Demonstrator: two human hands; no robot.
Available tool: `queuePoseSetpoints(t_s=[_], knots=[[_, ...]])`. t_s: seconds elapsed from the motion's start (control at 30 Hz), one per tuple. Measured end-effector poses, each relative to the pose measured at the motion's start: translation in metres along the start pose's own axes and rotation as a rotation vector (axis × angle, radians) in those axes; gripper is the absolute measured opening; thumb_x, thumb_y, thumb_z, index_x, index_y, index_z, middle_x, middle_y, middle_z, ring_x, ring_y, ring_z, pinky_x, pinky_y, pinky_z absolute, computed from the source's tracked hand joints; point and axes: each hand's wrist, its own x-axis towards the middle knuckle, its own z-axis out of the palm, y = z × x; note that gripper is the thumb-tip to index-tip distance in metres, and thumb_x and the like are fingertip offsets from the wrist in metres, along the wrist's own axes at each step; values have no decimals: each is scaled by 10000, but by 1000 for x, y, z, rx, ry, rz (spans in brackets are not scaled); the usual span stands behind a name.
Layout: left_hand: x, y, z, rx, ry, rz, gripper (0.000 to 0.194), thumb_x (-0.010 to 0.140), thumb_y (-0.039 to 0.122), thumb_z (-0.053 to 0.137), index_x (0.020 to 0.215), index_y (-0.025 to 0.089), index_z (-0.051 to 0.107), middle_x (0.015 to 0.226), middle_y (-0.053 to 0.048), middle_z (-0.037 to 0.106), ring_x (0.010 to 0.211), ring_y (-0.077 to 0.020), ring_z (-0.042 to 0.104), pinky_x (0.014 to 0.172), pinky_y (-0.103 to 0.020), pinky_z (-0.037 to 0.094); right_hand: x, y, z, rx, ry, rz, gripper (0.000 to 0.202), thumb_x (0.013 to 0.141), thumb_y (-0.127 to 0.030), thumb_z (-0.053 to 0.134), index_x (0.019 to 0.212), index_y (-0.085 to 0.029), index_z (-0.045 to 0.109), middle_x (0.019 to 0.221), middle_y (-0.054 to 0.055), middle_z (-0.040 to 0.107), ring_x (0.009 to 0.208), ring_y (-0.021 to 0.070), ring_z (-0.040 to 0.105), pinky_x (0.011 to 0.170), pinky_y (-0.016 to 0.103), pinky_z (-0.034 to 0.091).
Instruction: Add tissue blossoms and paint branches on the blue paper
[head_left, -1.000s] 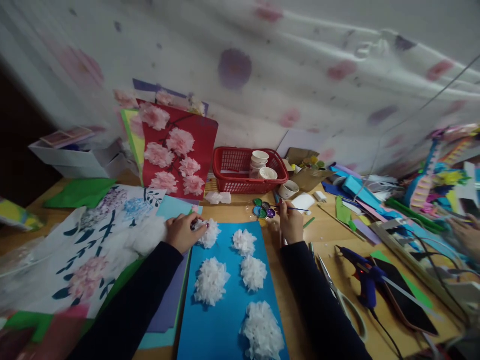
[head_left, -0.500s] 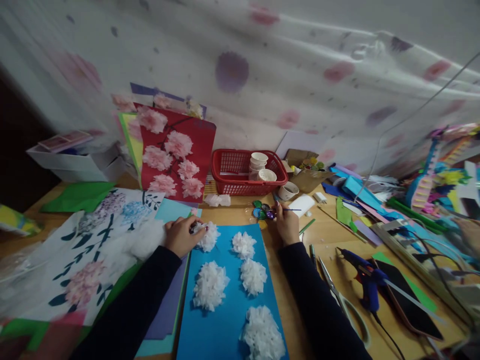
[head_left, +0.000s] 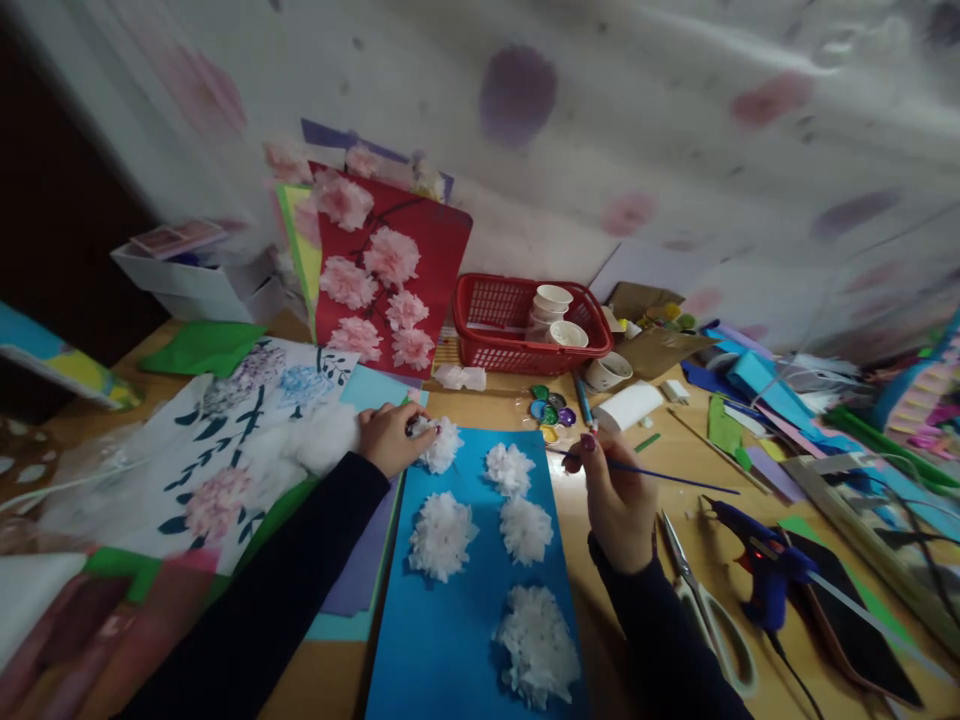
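A blue card (head_left: 442, 640) lies before me, bearing several crumpled white paper flowers (head_left: 442, 535). At its upper left corner my left hand (head_left: 390, 437) is closed on the edge of a white paper flower (head_left: 442, 447). My right hand (head_left: 619, 500) pinches a thin paintbrush (head_left: 675, 478) just right of the card, its tip pointing left toward the card's upper right edge. Beyond the card sits a set of small paint pots (head_left: 538, 408) in several colours, with a blue tube or pen (head_left: 585, 398) beside them.
A red basket (head_left: 480, 350) with paper cups stands at the back, beside a red card (head_left: 442, 250) with pink flowers. Scissors (head_left: 701, 600), a glue gun (head_left: 765, 560) and a phone (head_left: 847, 630) lie right. At left, a floral picture (head_left: 176, 480) carries white fluff (head_left: 322, 440).
My right hand has drawn back from the paint pots toward me, bringing the paintbrush beside the card. My left hand stays at the same flower. The view has tilted down and swung left.
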Motion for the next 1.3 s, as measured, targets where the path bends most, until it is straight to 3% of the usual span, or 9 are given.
queuePoseSetpoints(t_s=[0.13, 0.23, 0.37, 0.5, 0.67, 1.3], knots=[[1, -1, 1, -14, -1, -4, 222, 747, 405, 615, 906, 260, 668, 811, -3, 687, 896, -223, 606, 876, -390, 293, -28, 0, 23, 49, -210, -1, 297, 974, -353, 431, 825, -191, 630, 647, 5, 641, 614, 136, 617, 607, 254, 479], [0, -2, 1, -23, 0, -6, 233, 742, 411, 620, 909, 258, 671, 798, -3, 681, 873, -219, 604, 867, -393, 295, -37, 6, 37, 17, -333, -54, 262, 950, -342, 489, 815, -186, 649, 672, 20, 680, 621, 142, 643, 607, 252, 488], [0, -1, 1, -33, 5, -4, 231, 743, 421, 621, 899, 258, 671, 781, 0, 673, 850, -213, 602, 857, -391, 295, -34, 9, 51, -103, -335, -111, 331, 937, -349, 507, 652, -193, 573, 578, -1, 621, 528, 117, 577, 535, 227, 433], [1, -1, 1, -45, 9, -3, 223, 740, 415, 622, 885, 252, 669, 780, -3, 669, 853, -215, 597, 865, -394, 287, -24, 9, 67, -161, -355, -63, 387, 974, -364, 415, 649, -200, 547, 549, -13, 581, 498, 109, 541, 529, 226, 407], [1, -1, 2, -63, 18, -6, 199, 741, 405, 630, 869, 257, 667, 755, 7, 661, 864, -217, 592, 854, -389, 280, -19, 12, 81, -241, -419, -115, 410, 979, -380, 386, 623, -212, 502, 550, -4, 582, 520, 122, 547, 550, 240, 395], [1, -2, 1, -81, 13, -2, 198, 752, 383, 634, 889, 244, 664, 777, -1, 674, 883, -219, 583, 846, -389, 265, -20, 19, 84, -309, -483, -129, 388, 978, -383, 399, 630, -225, 467, 585, 7, 620, 542, 137, 567, 568, 258, 392]])
